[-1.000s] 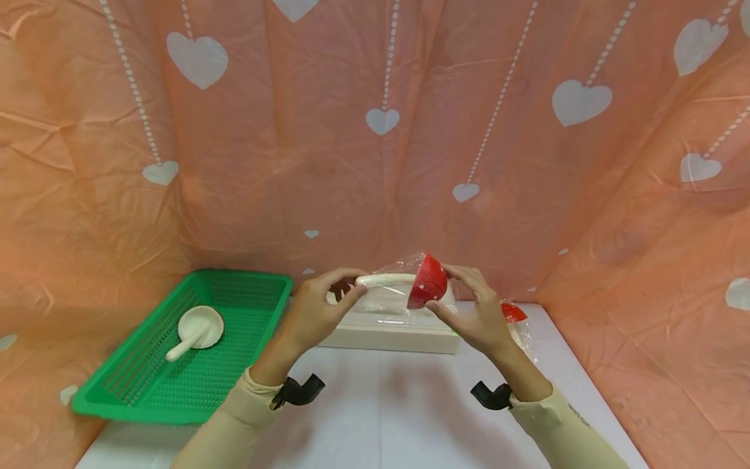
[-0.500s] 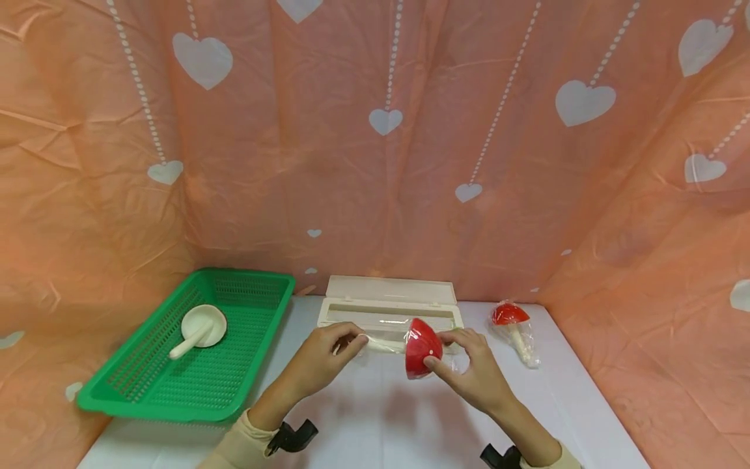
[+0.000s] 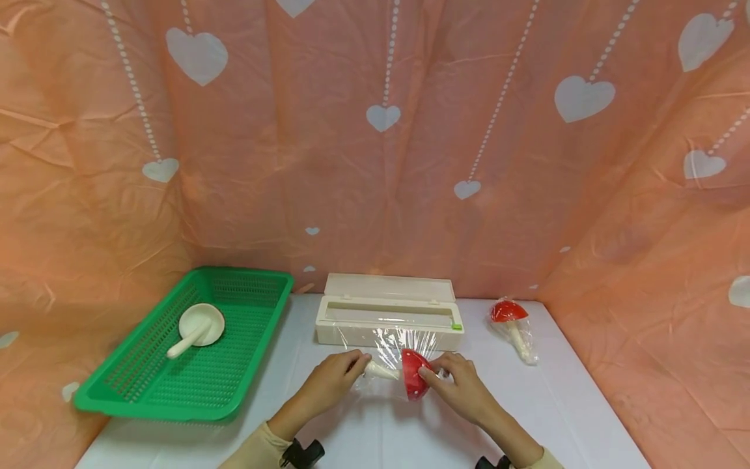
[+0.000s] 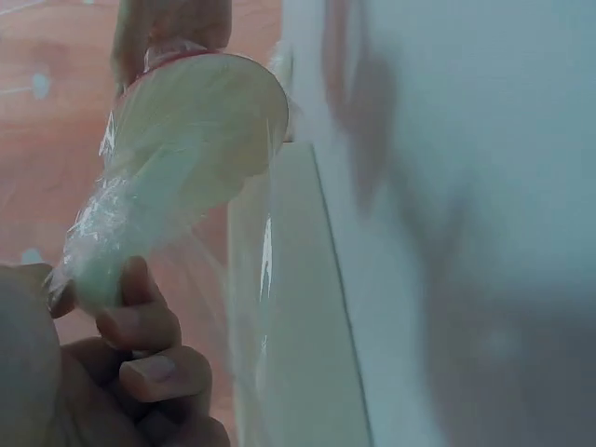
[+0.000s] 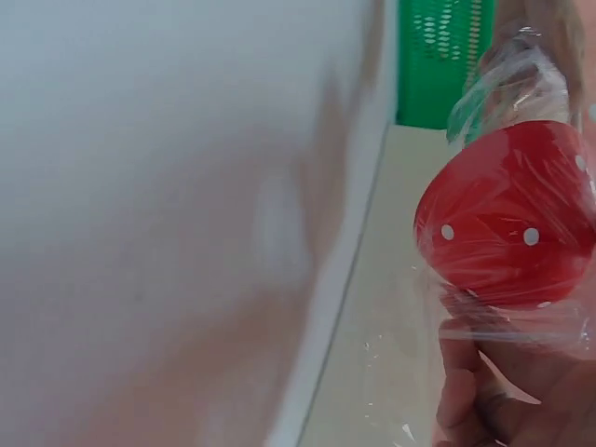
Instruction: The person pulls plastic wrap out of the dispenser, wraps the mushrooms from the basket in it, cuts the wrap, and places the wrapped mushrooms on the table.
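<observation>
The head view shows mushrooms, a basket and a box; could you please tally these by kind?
Mushrooms: 3
Green basket: 1
Pale box: 1
Total: 5

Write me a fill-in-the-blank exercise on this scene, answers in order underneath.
The plastic basket is coloured ____.
The left hand pinches the stem of one film-wrapped mushroom; the right hand is at its red, white-dotted ____.
The lid of the cling film dispenser is not shut but ____.
In the head view, another wrapped mushroom lies to the ____ of the dispenser.
Missing words: green; cap; open; right.
</observation>
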### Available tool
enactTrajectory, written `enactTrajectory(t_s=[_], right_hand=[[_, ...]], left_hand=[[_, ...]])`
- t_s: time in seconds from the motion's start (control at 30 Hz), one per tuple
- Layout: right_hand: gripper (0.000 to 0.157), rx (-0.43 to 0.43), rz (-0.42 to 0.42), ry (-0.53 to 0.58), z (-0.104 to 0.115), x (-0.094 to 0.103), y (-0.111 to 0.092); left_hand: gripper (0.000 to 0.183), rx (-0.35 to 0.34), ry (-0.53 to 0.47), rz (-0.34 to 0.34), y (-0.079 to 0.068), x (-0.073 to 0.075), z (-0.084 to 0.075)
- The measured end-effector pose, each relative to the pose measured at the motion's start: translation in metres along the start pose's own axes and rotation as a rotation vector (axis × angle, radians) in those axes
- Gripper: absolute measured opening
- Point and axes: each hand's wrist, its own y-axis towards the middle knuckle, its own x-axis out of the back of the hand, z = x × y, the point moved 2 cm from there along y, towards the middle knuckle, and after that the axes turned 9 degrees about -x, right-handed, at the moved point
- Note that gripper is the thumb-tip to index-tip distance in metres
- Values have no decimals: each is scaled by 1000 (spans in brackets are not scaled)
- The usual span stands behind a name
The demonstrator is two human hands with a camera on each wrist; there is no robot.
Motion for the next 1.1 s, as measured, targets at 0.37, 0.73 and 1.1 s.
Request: enactTrajectory(t_s=[0.37,0.73,1.1], right_hand=[[35,98,-128,17,-19,-18,20],[39,592,-301,-78,-12,-18,26],[23,257,-117,106,-13,-18,37]], left_hand=[[49,-32,4,12,18,-37,63],[48,109,12,83,25,-23,54],[35,187,115,-41,24,-19,54]])
